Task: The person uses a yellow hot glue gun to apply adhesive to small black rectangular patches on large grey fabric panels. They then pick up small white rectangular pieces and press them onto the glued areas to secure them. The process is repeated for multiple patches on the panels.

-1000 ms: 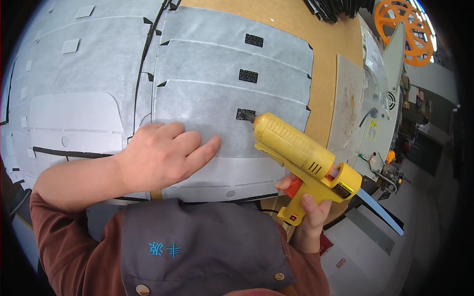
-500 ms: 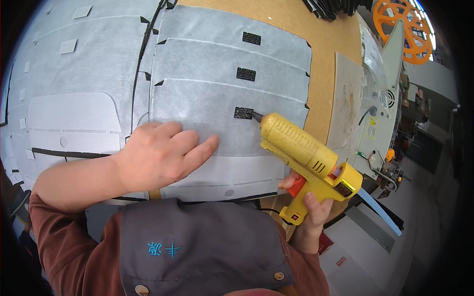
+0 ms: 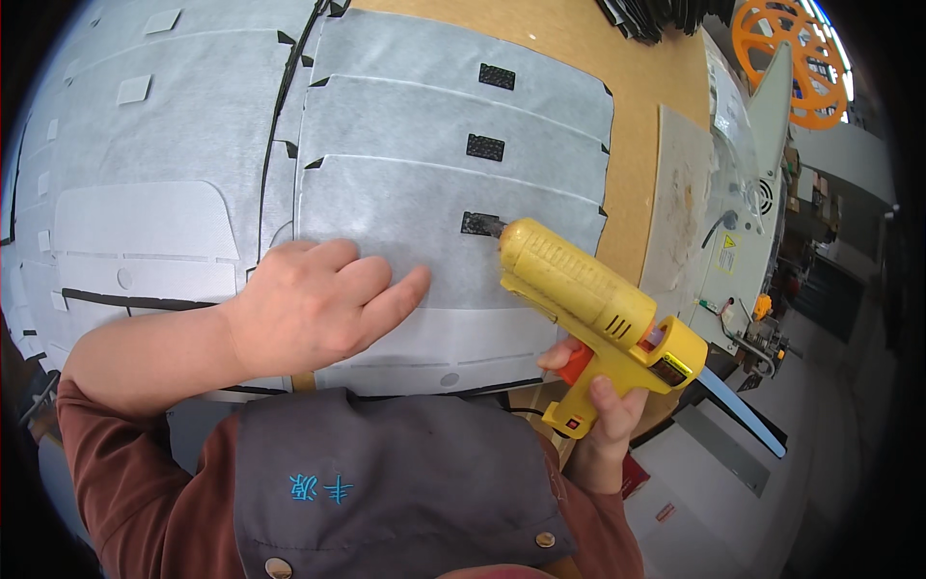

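My right hand (image 3: pixel 615 410) grips a yellow hot glue gun (image 3: pixel 588 289) by its handle, with a finger at the red trigger (image 3: pixel 576 365). The dark nozzle meets the right end of the lowest black textured patch (image 3: pixel 477 223) on a pale grey panel (image 3: pixel 395 203). From the gun's rear sticks out a whitish glue stick (image 3: pixel 738 410). My left hand (image 3: pixel 313 304) rests palm down on the panel's lower left part, holding nothing visible. Its fingers are loosely bent, one reaching out to the right; its palm is hidden.
Two more black patches (image 3: pixel 497 76) lie in line farther up the panel. A similar large panel (image 3: pixel 174 125) with small pale squares lies to the left. A wooden board (image 3: pixel 661 58), a pale machine (image 3: pixel 733 261) and an orange reel (image 3: pixel 791 63) are on the right.
The glue gun has shifted slightly left, its nozzle moving farther over the lowest patch. My left hand has stayed in place.
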{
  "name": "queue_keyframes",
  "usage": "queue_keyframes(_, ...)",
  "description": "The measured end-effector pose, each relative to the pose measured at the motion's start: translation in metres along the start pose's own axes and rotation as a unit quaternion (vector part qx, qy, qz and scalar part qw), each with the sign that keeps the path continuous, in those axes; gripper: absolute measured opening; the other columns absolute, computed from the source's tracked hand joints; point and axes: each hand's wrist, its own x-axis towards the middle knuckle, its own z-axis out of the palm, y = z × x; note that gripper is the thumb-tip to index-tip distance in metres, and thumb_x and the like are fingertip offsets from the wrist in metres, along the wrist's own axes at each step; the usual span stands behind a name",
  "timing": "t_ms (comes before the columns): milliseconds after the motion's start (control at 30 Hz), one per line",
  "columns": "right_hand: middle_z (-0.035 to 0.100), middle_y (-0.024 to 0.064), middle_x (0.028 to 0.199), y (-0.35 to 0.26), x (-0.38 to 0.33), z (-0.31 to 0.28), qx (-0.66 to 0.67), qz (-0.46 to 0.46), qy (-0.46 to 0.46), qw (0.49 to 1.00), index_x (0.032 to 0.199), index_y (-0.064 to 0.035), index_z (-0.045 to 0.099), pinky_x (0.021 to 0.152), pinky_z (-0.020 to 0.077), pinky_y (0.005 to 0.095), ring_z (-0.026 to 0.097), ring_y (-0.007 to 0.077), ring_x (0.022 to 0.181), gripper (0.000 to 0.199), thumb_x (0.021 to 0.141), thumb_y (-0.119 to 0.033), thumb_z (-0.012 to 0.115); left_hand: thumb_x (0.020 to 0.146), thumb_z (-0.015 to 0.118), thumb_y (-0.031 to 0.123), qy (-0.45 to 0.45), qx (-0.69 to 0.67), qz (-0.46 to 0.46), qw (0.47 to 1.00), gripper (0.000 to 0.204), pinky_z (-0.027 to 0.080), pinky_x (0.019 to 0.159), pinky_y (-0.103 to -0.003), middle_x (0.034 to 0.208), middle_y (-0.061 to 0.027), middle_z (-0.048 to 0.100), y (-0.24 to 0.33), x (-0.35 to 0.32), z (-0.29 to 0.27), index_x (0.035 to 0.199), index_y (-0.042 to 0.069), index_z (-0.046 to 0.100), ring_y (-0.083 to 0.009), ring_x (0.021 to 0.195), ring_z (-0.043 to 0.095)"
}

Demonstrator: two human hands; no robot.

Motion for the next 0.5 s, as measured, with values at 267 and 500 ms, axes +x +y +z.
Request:
queue_keyframes(267,0.062,0.0231,0.104,0.002,-0.003,-0.007,0.004,-0.010,0.013,1.000,0.133,0.0092,0.039,0.089,0.0503,0.0424,0.062,0.0301,0.097,0.057,0.088,-0.017,0.061,0.074,0.075,0.014,0.001,-0.002,-0.003,1.000,0.031,0.035,0.040,-0.026,0.062,0.0027,0.036,0.000,-0.001,0.002,0.104,0.010,0.069,-0.0112,0.052,0.042)
queue_keyframes(500,0.061,0.0218,0.094,0.000,-0.003,0.003,-0.035,0.008,0.080,0.996,0.129,0.0103,0.041,0.075,0.0555,0.0399,0.063,0.0275,0.083,0.063,0.082,-0.026,0.062,0.074,0.075,0.014,-0.005,0.003,-0.003,1.000,0.031,0.035,0.041,-0.026,0.062,0.0028,0.036,0.001,0.000,0.001,0.104,0.011,0.070,-0.0111,0.052,0.042)
